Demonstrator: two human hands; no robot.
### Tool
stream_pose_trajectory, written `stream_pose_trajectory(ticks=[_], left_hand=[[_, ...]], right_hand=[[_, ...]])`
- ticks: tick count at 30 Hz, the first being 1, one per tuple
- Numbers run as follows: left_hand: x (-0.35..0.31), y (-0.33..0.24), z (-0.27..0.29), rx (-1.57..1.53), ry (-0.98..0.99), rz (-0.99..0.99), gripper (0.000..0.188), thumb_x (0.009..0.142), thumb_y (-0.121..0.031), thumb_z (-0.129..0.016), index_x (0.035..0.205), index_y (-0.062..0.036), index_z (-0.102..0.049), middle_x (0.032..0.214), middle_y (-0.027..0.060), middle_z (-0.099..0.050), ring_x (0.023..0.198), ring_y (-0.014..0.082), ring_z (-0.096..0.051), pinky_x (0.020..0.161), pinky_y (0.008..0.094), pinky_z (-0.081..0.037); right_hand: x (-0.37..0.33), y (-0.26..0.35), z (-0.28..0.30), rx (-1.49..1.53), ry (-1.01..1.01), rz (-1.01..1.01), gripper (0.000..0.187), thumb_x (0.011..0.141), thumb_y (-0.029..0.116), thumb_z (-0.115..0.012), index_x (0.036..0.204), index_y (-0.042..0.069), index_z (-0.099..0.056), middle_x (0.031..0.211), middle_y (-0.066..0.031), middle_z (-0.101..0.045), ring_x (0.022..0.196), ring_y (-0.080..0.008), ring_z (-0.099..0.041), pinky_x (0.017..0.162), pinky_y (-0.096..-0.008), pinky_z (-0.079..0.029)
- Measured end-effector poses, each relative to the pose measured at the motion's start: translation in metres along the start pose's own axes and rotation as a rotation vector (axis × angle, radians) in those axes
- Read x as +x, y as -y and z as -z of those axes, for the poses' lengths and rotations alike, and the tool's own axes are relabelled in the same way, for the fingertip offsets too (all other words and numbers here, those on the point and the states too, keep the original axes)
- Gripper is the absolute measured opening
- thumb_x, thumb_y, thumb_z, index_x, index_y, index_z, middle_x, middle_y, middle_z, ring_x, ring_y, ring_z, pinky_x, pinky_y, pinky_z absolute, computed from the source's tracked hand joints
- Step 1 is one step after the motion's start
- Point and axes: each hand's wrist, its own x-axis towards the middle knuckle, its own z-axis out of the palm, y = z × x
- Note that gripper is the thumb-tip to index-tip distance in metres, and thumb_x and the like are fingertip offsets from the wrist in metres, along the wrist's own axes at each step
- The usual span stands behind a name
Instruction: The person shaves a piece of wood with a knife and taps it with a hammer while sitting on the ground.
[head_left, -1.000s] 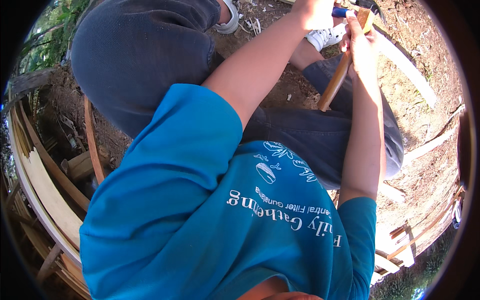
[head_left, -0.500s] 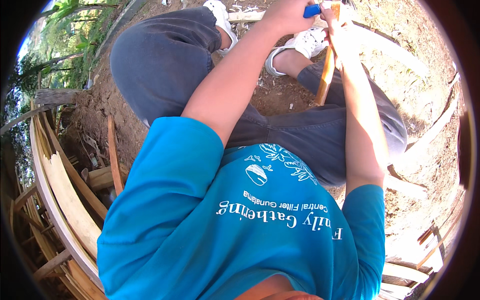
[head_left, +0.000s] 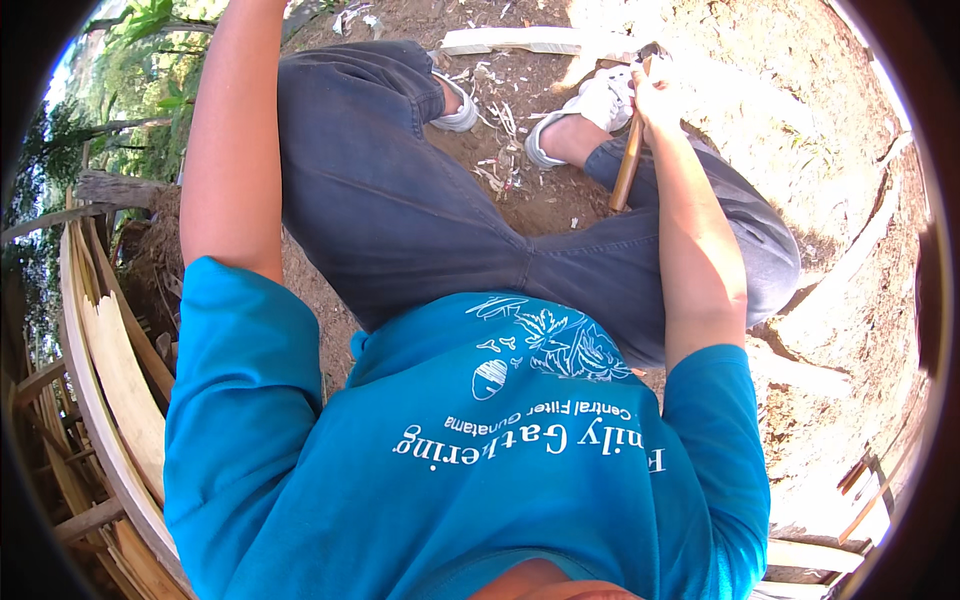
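My right hand (head_left: 655, 98) is closed around the upper part of a smooth brown wooden stick (head_left: 628, 165). The stick slants down over my right trouser leg, its lower end near my thigh. In the strong sunlight its upper end beside my fingers is hard to make out. My left arm (head_left: 232, 140) reaches up past my left knee, and the hand lies beyond the upper edge of the picture, so whatever it holds is hidden.
I sit on bare earth with bent legs and white shoes (head_left: 605, 98). Pale shavings (head_left: 500, 140) litter the ground between my feet. A whitish length of wood (head_left: 530, 40) lies ahead. Long split planks (head_left: 120, 370) are stacked at my left, near green plants (head_left: 150, 90).
My left hand, with a blue object in it, has left the stick and gone out of view to the upper left. My right hand keeps the stick, slightly lower.
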Motion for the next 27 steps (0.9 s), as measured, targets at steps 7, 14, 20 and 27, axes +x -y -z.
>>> stream_pose_trajectory(ticks=[7, 14, 20, 27], left_hand=[[-0.018, 0.040, -0.003, 0.035, 0.067, 0.125, 0.031, 0.099, -0.038, -0.067, 0.094, -0.0080, -0.065, 0.070, -0.0022, -0.061, 0.061, 0.0094, -0.057, 0.058, 0.0293, -0.046], [-0.020, 0.023, 0.001, -0.099, -0.051, -0.067, 0.029, 0.098, -0.036, -0.069, 0.095, -0.0071, -0.065, 0.070, -0.0033, -0.059, 0.063, 0.0069, -0.055, 0.058, 0.0282, -0.045], [-0.020, 0.032, 0.017, -0.096, -0.011, -0.175, 0.031, 0.097, -0.037, -0.071, 0.095, -0.0067, -0.065, 0.070, -0.0022, -0.058, 0.065, 0.0076, -0.057, 0.061, 0.0282, -0.047], [-0.023, 0.023, 0.017, -0.210, -0.058, -0.176, 0.030, 0.098, -0.037, -0.070, 0.093, -0.0083, -0.066, 0.072, -0.0030, -0.058, 0.065, 0.0075, -0.055, 0.061, 0.0287, -0.045]], right_hand=[[0.037, 0.012, 0.010, -0.401, 0.057, 0.018, 0.050, 0.093, 0.042, -0.073, 0.122, 0.002, -0.066, 0.097, -0.0138, -0.074, 0.080, -0.0228, -0.071, 0.085, -0.0385, -0.055], [0.123, 0.040, 0.007, -0.815, 0.058, 0.324, 0.046, 0.088, 0.027, -0.075, 0.117, -0.006, -0.061, 0.089, -0.0157, -0.069, 0.078, -0.0228, -0.067, 0.076, -0.0365, -0.056], [0.122, 0.062, -0.001, -1.316, 0.323, 0.459, 0.078, 0.067, 0.022, -0.087, 0.136, 0.003, -0.056, 0.125, -0.0197, -0.062, 0.117, -0.0369, -0.061, 0.102, -0.0409, -0.052], [0.144, 0.001, 0.026, -1.338, 0.423, 0.498, 0.060, 0.089, 0.028, -0.074, 0.142, 0.011, -0.054, 0.119, -0.0135, -0.068, 0.102, -0.0305, -0.065, 0.086, -0.0421, -0.053]])
